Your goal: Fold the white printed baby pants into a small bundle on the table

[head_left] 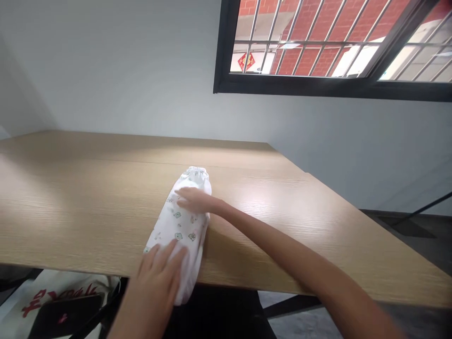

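Note:
A long, folded white cloth garment (183,228) with small green and brown cartoon prints lies on the wooden table (88,202). Its far end is gathered like an elastic cuff, and its near end hangs over the table's front edge. My left hand (157,278) is over the near part, palm down, fingers stretched and apart. Across the far part reaches my right hand (194,200), lying flat with its fingers extended and slightly blurred. Neither hand grips the cloth. Whether it is trousers or a sleeve cover I cannot tell.
Below the table edge at lower left is a white bag (70,285) with red writing, and a dark phone-like object (65,315) is on it. A grey wall stands behind the table, with a barred window (318,52) at upper right.

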`<move>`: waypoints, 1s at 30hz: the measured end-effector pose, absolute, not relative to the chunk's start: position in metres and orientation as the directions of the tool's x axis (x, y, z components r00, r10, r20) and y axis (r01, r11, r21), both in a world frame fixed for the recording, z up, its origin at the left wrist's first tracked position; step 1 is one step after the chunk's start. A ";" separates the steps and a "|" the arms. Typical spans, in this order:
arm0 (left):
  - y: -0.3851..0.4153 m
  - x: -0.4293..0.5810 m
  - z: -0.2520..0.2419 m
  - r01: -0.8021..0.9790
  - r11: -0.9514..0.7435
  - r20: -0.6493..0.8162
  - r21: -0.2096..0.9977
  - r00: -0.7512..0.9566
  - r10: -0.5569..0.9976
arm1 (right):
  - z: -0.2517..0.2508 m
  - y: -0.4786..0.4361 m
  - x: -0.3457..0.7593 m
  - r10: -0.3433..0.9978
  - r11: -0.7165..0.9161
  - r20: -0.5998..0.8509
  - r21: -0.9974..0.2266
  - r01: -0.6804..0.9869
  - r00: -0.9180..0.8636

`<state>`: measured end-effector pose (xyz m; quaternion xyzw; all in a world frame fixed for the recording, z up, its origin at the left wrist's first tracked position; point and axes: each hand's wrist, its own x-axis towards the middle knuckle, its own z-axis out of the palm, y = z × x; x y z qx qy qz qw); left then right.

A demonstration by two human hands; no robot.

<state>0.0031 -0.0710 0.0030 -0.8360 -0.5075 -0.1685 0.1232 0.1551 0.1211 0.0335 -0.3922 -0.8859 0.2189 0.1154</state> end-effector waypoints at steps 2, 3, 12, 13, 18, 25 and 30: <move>-0.065 0.021 0.011 0.850 -0.526 0.315 0.026 0.492 0.812 | 0.026 0.096 0.176 0.670 0.717 0.060 -0.314 0.623 -0.740; -0.055 0.029 0.017 0.824 -0.563 0.256 0.058 0.533 0.806 | 0.022 0.085 0.187 0.658 0.738 0.079 -0.265 0.621 -0.749; 0.066 0.081 0.031 0.884 -0.467 0.030 -0.001 0.467 0.884 | 0.015 0.106 0.218 0.729 0.683 0.264 -0.340 0.647 -0.631; 0.049 0.087 0.021 0.892 -0.452 0.042 -0.006 0.452 0.891 | 0.015 0.121 0.212 0.688 0.723 0.220 -0.278 0.632 -0.691; -0.066 0.085 -0.021 0.787 -0.609 0.426 -0.098 0.586 0.689 | 0.018 0.188 0.180 0.653 0.751 0.033 -0.163 0.640 -0.757; -0.055 -0.007 -0.002 0.694 -0.701 0.143 -0.162 0.720 0.679 | 0.048 0.116 0.202 0.613 0.709 -0.074 -0.389 0.588 -0.787; -0.036 -0.021 -0.008 0.667 -0.731 0.305 -0.142 0.733 0.609 | 0.032 -0.005 0.249 0.540 0.783 -0.048 -0.339 0.522 -0.840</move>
